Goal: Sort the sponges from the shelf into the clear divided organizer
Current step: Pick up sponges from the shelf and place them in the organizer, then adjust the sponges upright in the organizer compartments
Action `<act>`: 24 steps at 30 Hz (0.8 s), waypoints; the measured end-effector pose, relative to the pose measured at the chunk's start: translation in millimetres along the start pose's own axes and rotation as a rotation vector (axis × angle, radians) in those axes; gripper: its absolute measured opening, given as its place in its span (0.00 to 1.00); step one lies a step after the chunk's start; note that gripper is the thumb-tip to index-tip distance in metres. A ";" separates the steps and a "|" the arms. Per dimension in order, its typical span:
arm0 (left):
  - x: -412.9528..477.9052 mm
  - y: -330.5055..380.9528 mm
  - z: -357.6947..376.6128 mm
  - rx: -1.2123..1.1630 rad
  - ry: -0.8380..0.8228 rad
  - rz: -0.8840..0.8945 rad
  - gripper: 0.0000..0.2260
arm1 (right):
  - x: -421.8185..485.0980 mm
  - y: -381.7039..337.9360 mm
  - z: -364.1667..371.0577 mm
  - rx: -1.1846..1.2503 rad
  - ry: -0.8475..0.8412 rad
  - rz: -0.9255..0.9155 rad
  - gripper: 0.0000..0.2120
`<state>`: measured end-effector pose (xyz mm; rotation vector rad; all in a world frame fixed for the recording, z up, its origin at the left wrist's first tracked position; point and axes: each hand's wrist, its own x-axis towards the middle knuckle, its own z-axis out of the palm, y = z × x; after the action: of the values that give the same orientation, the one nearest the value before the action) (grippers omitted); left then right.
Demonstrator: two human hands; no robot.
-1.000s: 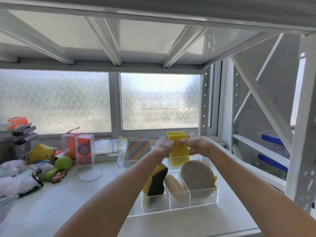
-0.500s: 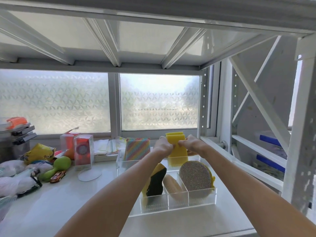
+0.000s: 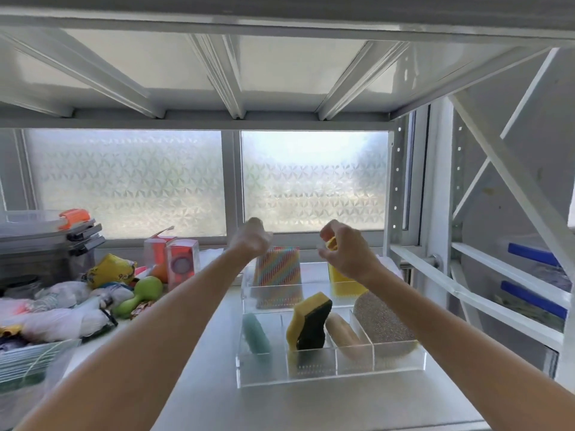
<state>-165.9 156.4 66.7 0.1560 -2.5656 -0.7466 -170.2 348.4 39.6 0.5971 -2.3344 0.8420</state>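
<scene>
The clear divided organizer [image 3: 329, 376] stands on the white shelf before me. Its front row holds a teal sponge [image 3: 256, 334], a yellow-and-black sponge [image 3: 309, 321], a beige sponge [image 3: 343, 337] and a round glittery scrubber [image 3: 382, 325]. A rainbow-striped sponge [image 3: 277, 275] stands upright in the back left compartment. A yellow sponge [image 3: 347, 283] stands in the back right compartment, its top corner pinched by my right hand [image 3: 343, 251]. My left hand [image 3: 252, 237] hovers above the striped sponge, fingers curled, holding nothing.
Clutter fills the left: a green dumbbell toy [image 3: 140, 293], clear boxes with red items [image 3: 182, 262], plastic bags [image 3: 62, 318], stacked bins [image 3: 46, 241] and a basket [image 3: 31, 359]. The upper shelf hangs close overhead. A diagonal frame brace [image 3: 513, 194] and blue-lidded containers [image 3: 532, 259] are at the right.
Both hands held the yellow sponge together; now my left hand has let go and moved left. The sponge has sunk into the back right compartment under my right hand.
</scene>
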 end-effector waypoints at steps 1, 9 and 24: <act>3.0 -15.5 -1.0 -0.008 -0.063 -0.050 0.10 | 1.2 -9.2 8.7 0.018 -0.136 0.026 0.16; -4.7 -56.1 18.2 -0.365 -0.323 -0.015 0.27 | 9.5 -26.0 61.8 0.125 -0.425 0.268 0.36; -5.4 -60.3 22.7 -0.514 -0.240 -0.036 0.23 | 10.6 -9.2 47.6 0.245 -0.469 0.224 0.40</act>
<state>-172.8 117.5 15.5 -0.0568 -2.4917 -1.4836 -190.1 307.3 20.3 0.7044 -2.7812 1.2097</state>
